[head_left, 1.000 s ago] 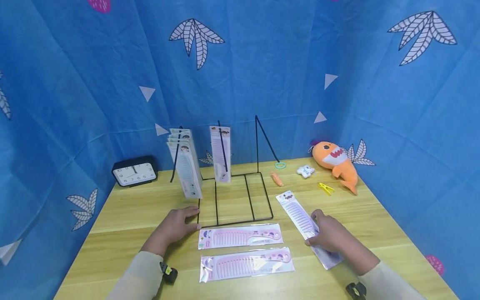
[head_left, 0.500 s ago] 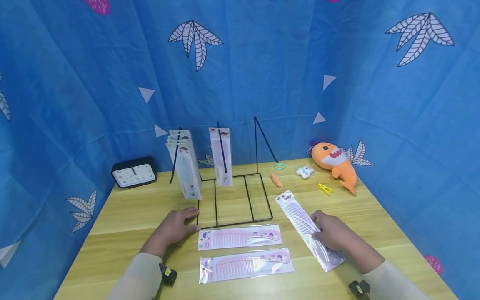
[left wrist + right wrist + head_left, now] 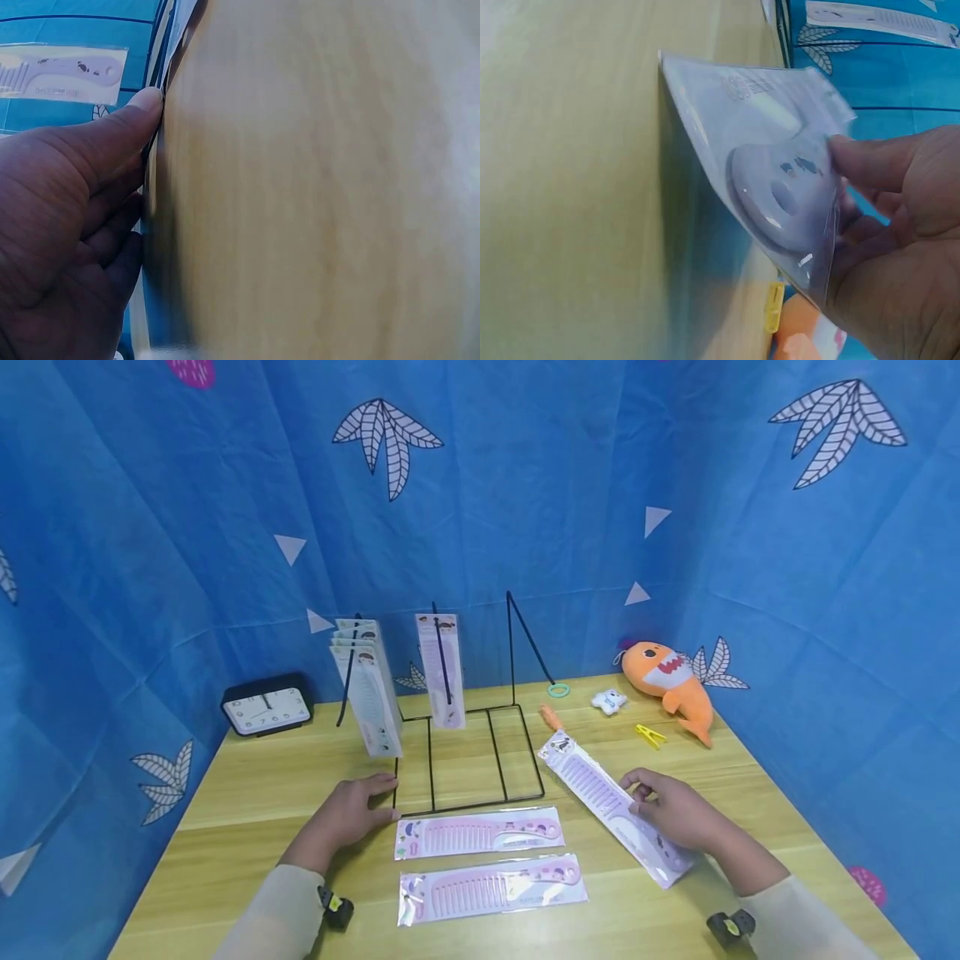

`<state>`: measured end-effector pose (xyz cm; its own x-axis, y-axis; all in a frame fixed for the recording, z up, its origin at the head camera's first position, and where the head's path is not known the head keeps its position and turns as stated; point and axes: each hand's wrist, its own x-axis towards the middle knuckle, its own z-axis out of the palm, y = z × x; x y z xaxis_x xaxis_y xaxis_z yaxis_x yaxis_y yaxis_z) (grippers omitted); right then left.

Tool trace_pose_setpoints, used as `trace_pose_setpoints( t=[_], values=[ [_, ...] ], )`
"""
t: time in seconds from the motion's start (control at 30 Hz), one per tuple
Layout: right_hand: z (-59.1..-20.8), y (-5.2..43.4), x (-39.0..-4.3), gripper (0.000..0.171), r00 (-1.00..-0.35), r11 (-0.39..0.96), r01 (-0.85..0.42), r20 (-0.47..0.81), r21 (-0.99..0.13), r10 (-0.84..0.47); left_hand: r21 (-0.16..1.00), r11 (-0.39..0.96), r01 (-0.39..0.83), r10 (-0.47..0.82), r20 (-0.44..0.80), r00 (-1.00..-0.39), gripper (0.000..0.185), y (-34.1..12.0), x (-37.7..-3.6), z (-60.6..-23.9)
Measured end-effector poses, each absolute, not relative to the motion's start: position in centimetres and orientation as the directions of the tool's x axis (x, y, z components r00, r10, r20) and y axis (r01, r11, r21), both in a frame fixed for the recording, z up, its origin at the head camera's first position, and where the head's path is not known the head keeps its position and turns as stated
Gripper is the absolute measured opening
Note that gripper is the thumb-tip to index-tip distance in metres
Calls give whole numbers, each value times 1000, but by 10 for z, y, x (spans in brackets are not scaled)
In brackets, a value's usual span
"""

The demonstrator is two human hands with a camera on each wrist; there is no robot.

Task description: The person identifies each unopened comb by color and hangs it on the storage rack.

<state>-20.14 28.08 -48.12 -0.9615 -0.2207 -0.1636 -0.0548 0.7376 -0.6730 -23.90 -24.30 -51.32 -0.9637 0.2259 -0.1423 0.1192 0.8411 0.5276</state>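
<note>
- Right hand (image 3: 675,814) gripping packaged comb (image 3: 611,806) near its handle end, lifted a bit off the surface (image 3: 255,793), angled toward the rack (image 3: 468,760).
- Left hand (image 3: 348,814) flat and relaxed on surface, fingertips touching rack's front left corner.
- Two more combs (image 3: 480,835) lying flat between the hands.

The wooden table (image 3: 262,793) bore a black wire rack (image 3: 465,760), two packaged pink combs (image 3: 480,835), a clock (image 3: 266,710), a plush shark (image 3: 671,681) and a yellow clip (image 3: 649,735).

Pale purple packaged comb (image 3: 609,797), yellow wood table (image 3: 255,793), blue leaf-patterned backdrop (image 3: 525,485).
</note>
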Motion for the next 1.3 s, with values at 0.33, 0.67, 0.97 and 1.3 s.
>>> trace_pose_setpoints(
  t=[0.33, 0.67, 0.97, 1.3],
  values=[
    [-475, 283, -207, 24, -965, 595, -48, -117, -803, -236, 534, 837, 121, 229, -141, -963, 56, -244, -240, -514],
    [-472, 273, -201, 13, -943, 338, -98, -22, -936, -332, 530, 839, 118, 224, -140, -964, 56, -243, -242, -516],
    [-450, 228, -188, 9, -894, 339, -382, 251, -860, -372, 529, 840, 120, 228, -144, -963, 57, -243, -242, -516],
    [-435, 163, -189, 14, -853, 309, -457, 312, -834, -418, 533, 839, 109, 218, -146, -965, 58, -243, -242, -517]
  ],
)
